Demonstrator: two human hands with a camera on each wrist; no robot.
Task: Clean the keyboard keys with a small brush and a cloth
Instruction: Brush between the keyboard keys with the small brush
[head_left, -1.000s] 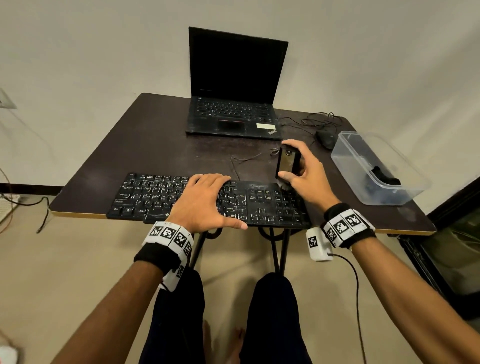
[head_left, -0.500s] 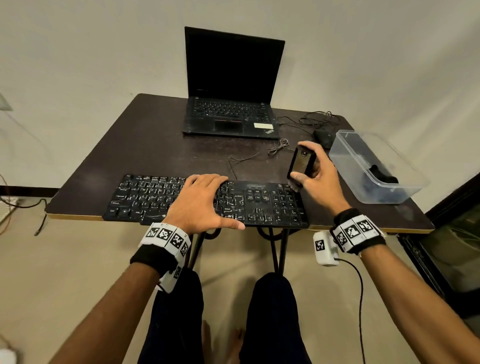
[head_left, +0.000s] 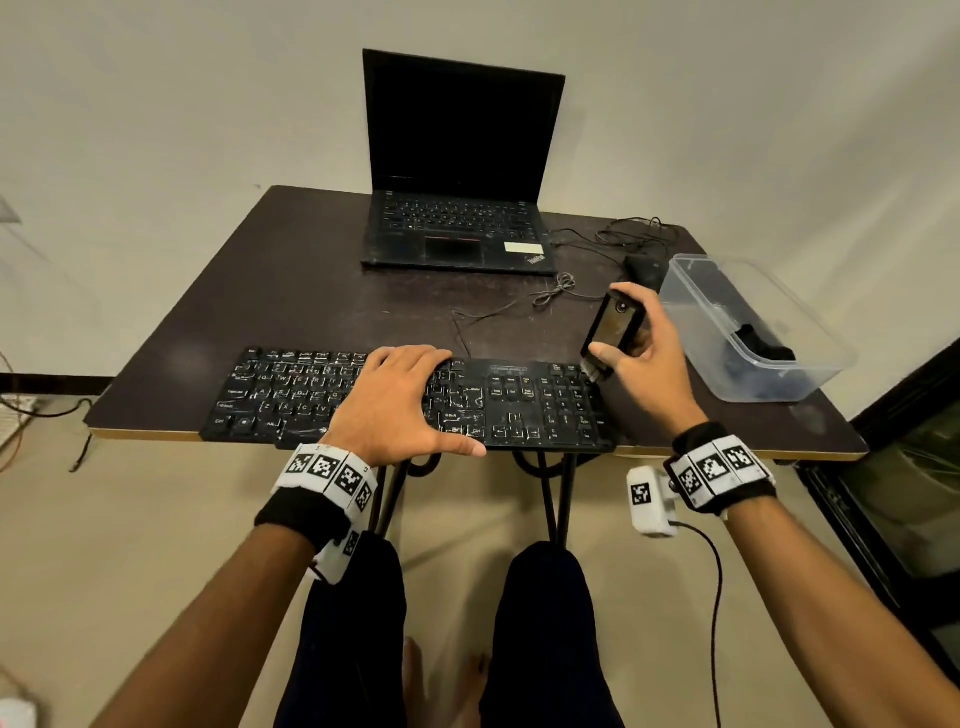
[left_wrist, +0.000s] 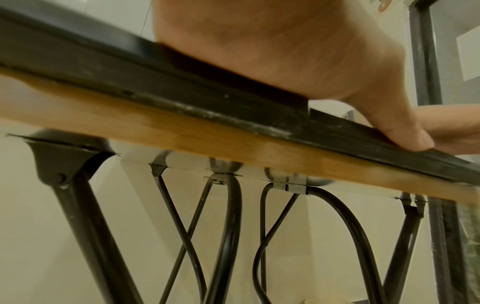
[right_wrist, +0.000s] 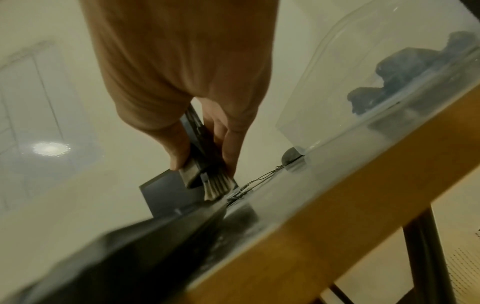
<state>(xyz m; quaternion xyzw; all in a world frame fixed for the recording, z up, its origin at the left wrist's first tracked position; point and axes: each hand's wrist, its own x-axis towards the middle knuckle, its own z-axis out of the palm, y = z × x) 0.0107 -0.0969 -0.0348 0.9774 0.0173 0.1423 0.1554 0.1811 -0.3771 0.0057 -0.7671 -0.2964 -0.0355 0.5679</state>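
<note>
Bristles of the small flat black brush (head_left: 613, 332) hang just above the far right corner of the wide black keyboard (head_left: 524, 405), which lies along the near edge of the dark wooden counter (head_left: 311, 291); the right hand (head_left: 649, 353) has its grip closed on the brush body, thumb on one face and fingers on the other, bristle end down; the left hand (head_left: 395, 400) lies flat and open over the middle keys, thumb along the front edge, pinning the board and holding nothing.

A dark bundle, probably the cloth (head_left: 763, 348), sits in the clear plastic tub (head_left: 810, 384) at the right of the counter, though the blurred tub wall leaves that uncertain.

Risks from here: the keyboard slightly overhangs the counter edge, so a hard sweep could skid it toward the lap if the left palm eases off; the pinch on the brush is shallow, so snagging bristles could twist it loose; the thin cable (head_left: 519, 306) trails close behind the keys and may catch; keys under the left palm would stay unbrushed unless that hand shifts.
</note>
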